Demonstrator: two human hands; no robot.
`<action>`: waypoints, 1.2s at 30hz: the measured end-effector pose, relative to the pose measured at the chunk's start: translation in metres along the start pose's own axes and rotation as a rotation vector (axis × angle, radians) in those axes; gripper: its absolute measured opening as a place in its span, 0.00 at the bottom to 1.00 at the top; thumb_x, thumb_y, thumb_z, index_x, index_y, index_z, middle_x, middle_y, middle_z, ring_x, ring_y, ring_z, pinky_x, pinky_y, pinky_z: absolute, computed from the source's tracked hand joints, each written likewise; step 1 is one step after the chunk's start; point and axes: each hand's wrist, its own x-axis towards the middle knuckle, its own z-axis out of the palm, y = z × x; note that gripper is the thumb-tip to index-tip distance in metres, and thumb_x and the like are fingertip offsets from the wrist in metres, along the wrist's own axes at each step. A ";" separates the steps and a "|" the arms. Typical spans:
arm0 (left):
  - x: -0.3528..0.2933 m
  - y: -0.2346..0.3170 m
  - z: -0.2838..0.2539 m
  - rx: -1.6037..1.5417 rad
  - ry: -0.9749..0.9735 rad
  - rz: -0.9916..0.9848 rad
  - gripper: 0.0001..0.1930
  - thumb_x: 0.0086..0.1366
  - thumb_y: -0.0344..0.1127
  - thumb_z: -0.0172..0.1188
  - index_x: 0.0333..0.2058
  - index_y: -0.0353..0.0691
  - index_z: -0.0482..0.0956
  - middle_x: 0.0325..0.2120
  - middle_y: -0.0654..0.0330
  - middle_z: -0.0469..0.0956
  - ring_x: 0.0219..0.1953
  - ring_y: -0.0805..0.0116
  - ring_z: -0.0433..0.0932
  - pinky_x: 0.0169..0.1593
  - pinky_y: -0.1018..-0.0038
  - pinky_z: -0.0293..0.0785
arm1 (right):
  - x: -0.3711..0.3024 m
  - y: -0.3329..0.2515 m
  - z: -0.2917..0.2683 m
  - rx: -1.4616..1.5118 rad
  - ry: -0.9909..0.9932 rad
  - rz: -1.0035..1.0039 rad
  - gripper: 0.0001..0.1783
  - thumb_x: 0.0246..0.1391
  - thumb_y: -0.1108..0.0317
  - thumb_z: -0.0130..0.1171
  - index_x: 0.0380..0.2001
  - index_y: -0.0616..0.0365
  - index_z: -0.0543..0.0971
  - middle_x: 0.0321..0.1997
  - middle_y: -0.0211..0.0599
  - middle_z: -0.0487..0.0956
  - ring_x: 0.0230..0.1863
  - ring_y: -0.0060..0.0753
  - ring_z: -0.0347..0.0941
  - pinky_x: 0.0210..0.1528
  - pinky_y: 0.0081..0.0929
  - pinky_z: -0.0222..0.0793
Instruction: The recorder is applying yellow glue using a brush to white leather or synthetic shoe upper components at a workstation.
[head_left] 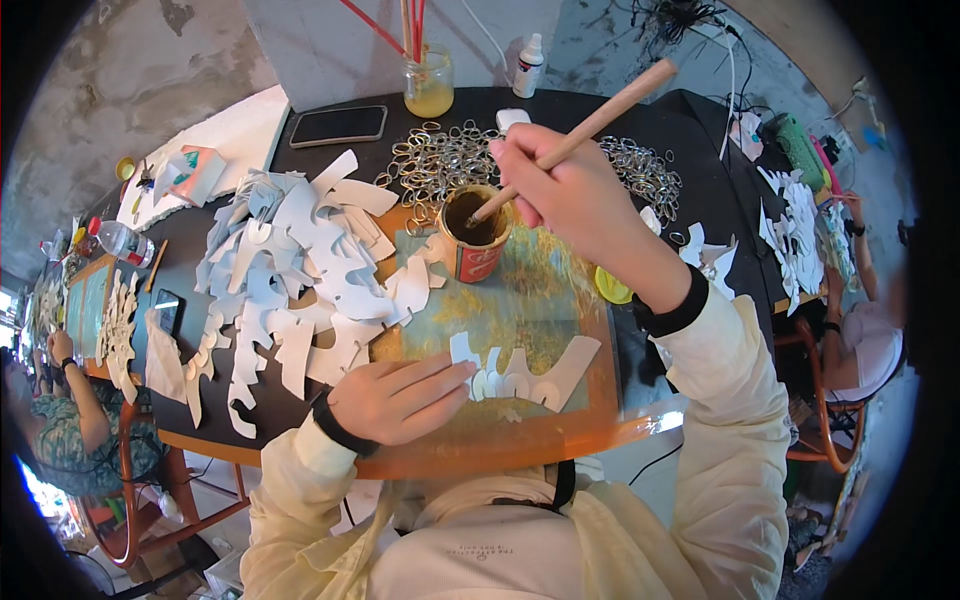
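The long wooden-handled brush [575, 135] stands tilted with its tip down in the small red tin of brown glue [474, 240] — the right hand [565, 185] grips its handle in closed fingers. The left hand [400, 400] lies flat, fingers narrow, pressing the white cut-out paper shape [530, 375] onto the orange-framed work board [520, 310] — a heap of white paper cut-outs [300, 260] lies just beside it.

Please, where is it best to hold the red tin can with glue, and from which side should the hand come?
Probably grip the red tin can around its round side wall, coming from the left. The brush in the right hand stands in its open top, so the rim is occupied.
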 end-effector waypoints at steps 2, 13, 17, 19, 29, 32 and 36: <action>-0.001 0.000 0.001 -0.014 0.010 -0.008 0.08 0.51 0.27 0.58 0.33 0.39 0.77 0.42 0.59 0.78 0.41 0.68 0.79 0.30 0.81 0.75 | 0.003 0.005 0.003 -0.020 -0.011 0.000 0.19 0.61 0.59 0.48 0.21 0.60 0.68 0.10 0.32 0.67 0.13 0.24 0.66 0.19 0.23 0.60; -0.005 0.002 0.001 -0.031 0.050 -0.035 0.07 0.52 0.27 0.58 0.32 0.40 0.77 0.41 0.59 0.78 0.41 0.69 0.79 0.32 0.81 0.75 | 0.008 0.007 -0.003 0.031 0.019 0.025 0.20 0.61 0.56 0.48 0.21 0.60 0.69 0.09 0.29 0.67 0.12 0.20 0.63 0.17 0.22 0.58; -0.006 0.002 0.000 -0.005 0.026 -0.040 0.07 0.52 0.28 0.58 0.32 0.40 0.77 0.41 0.60 0.78 0.41 0.70 0.79 0.31 0.82 0.74 | 0.007 0.002 -0.033 0.170 0.192 0.070 0.21 0.60 0.53 0.49 0.19 0.58 0.71 0.08 0.26 0.66 0.08 0.15 0.59 0.13 0.15 0.55; -0.007 0.002 0.001 -0.012 0.053 -0.049 0.08 0.52 0.27 0.58 0.33 0.40 0.77 0.41 0.61 0.78 0.40 0.70 0.79 0.30 0.83 0.73 | 0.004 0.002 -0.043 0.222 0.243 0.067 0.22 0.59 0.53 0.50 0.19 0.57 0.71 0.08 0.26 0.66 0.07 0.14 0.58 0.11 0.13 0.54; -0.009 0.002 0.005 0.001 0.099 -0.050 0.09 0.50 0.28 0.59 0.33 0.42 0.77 0.39 0.63 0.78 0.38 0.71 0.79 0.29 0.82 0.74 | -0.025 0.010 -0.061 0.334 0.357 0.046 0.21 0.59 0.52 0.50 0.21 0.58 0.71 0.09 0.28 0.66 0.07 0.13 0.56 0.14 0.13 0.63; -0.008 0.003 0.004 0.006 0.100 -0.057 0.09 0.49 0.27 0.59 0.32 0.42 0.77 0.39 0.63 0.78 0.37 0.71 0.79 0.29 0.81 0.74 | -0.034 0.008 -0.061 0.328 0.352 0.041 0.20 0.60 0.54 0.49 0.21 0.58 0.71 0.09 0.28 0.66 0.07 0.13 0.55 0.14 0.13 0.63; -0.010 0.004 0.005 -0.011 0.112 -0.046 0.09 0.49 0.27 0.60 0.32 0.41 0.77 0.38 0.62 0.78 0.38 0.70 0.79 0.28 0.81 0.74 | -0.051 0.002 -0.065 0.278 0.402 0.066 0.18 0.60 0.57 0.48 0.21 0.58 0.70 0.09 0.27 0.66 0.07 0.13 0.55 0.14 0.12 0.61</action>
